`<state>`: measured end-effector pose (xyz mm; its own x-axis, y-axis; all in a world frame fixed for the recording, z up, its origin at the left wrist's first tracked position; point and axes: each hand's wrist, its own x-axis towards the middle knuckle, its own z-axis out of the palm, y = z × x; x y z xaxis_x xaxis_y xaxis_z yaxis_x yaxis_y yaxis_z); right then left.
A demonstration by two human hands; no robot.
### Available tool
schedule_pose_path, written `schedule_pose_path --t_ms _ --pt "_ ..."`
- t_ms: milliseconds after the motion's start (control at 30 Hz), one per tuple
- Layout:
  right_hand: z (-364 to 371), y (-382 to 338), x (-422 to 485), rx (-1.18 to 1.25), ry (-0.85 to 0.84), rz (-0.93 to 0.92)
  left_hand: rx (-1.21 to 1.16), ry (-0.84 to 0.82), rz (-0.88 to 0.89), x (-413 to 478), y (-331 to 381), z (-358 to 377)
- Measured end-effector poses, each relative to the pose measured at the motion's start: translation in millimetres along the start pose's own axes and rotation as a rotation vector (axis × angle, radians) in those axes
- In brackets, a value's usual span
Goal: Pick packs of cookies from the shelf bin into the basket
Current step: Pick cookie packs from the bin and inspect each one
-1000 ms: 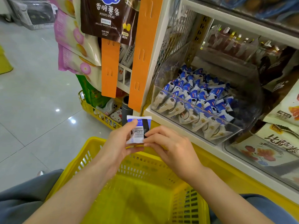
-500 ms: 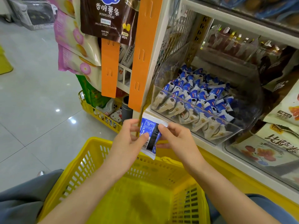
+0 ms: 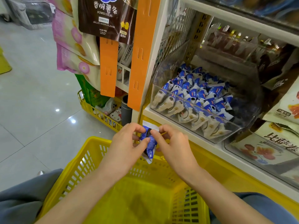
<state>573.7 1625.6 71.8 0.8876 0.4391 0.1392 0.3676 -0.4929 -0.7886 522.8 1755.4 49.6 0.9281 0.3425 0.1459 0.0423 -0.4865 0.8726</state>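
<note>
Overhead, looking down at a shop aisle. Far left: grey tiled floor (image 3: pixel 32 94). Pink-and-cream snack bags (image 3: pixel 72 38) hang on the shelf end, with a brown potato-sticks bag (image 3: pixel 105 15) beside them and two orange strips (image 3: pixel 108 68) below. A small yellow floor basket (image 3: pixel 98 113) sits at the foot of that rack.

Centre, low: the yellow basket (image 3: pixel 84 165) rests across the person's lap, against grey trousers (image 3: pixel 19 199). The left hand (image 3: pixel 126 144) is above its far rim, thumb and fingers curled round one cookie pack (image 3: pixel 151 148). The pack is blue and white, upright and slightly tilted, held between the two hands over the far rim, not in the basket. The right hand (image 3: pixel 176 146) pinches the same pack from the other side, forefinger on its top edge.

Right: the clear shelf bin (image 3: pixel 165 73) on the white shelf holds many more blue-and-white packs (image 3: pixel 202 97), heaped toward its left and front. Its right part is dark and seems thinner of stock; hard to tell. Further right lie larger snack bags (image 3: pixel 267 149) in another clear bin.
</note>
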Motion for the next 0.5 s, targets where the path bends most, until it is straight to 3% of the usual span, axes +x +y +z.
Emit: schedule_pose_path --t_ms 267,500 --pt "4 -2 -8 -0.252 -0.024 -0.226 0.240 0.073 0.133 -10 -1 -4" --pt "-1 -1 1 -0.163 -0.029 -0.135 0.171 0.122 0.109 -6 3 -5"
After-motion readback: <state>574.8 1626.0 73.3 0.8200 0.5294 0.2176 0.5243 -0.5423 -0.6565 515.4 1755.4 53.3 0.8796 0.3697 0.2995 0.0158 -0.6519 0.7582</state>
